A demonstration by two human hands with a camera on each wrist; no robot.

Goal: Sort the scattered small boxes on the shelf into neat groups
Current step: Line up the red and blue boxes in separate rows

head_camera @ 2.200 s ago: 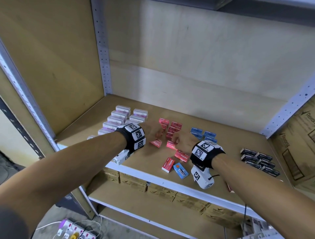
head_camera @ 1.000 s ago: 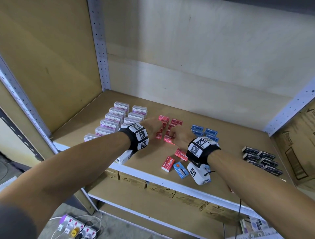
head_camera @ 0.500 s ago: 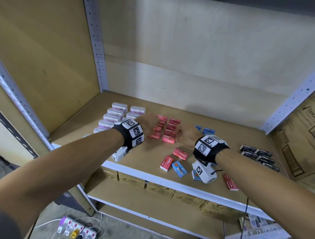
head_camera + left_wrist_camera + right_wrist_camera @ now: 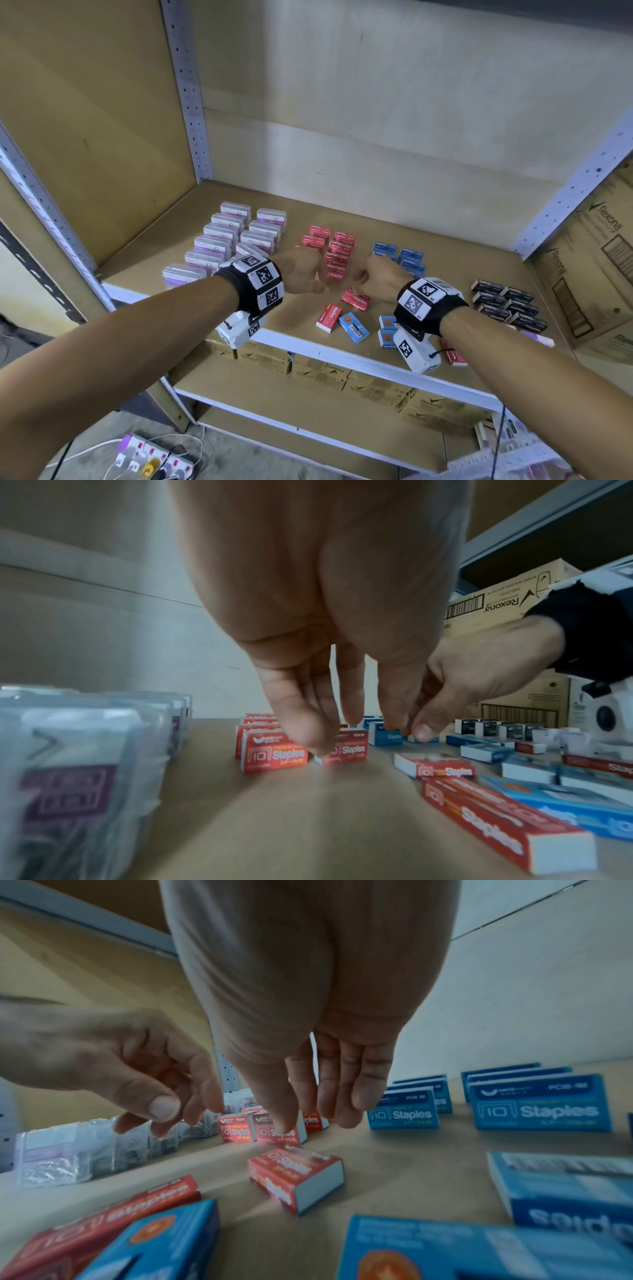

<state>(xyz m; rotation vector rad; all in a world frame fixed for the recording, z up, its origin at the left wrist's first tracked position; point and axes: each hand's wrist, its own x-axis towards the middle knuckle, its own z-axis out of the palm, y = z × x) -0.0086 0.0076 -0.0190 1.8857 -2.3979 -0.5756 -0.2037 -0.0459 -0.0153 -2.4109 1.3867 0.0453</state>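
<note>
Three red staple boxes are lying loose near the front of the shelf [image 4: 445, 260] in the head view, and the nearest of them, the loose red box [image 4: 356, 299], is sitting just below and between my two hands, flat and skewed to the red rows [image 4: 334, 251] behind it. My left hand [image 4: 299, 275] and right hand [image 4: 378, 279] are hovering side by side over it, neither carrying anything that I can see. I am judging these boxes to be light, stiff card, a little slick on the printed faces, so I am planning to pinch one by its two long sides and keep the end flaps closed. In the left wrist view my left hand [image 4: 315, 642] is hanging with its fingers [image 4: 308, 723] loosely bent and apart, empty, in front of the front box of the red rows [image 4: 274, 756], and I cannot tell whether a tip is touching it. In the right wrist view my right hand [image 4: 308, 1015] is hanging likewise, fingers [image 4: 342, 1091] relaxed and holding nothing, with the loose red box [image 4: 294, 1175] lying on the board just below and nearer the camera than my fingertips, not yet touched.
</note>
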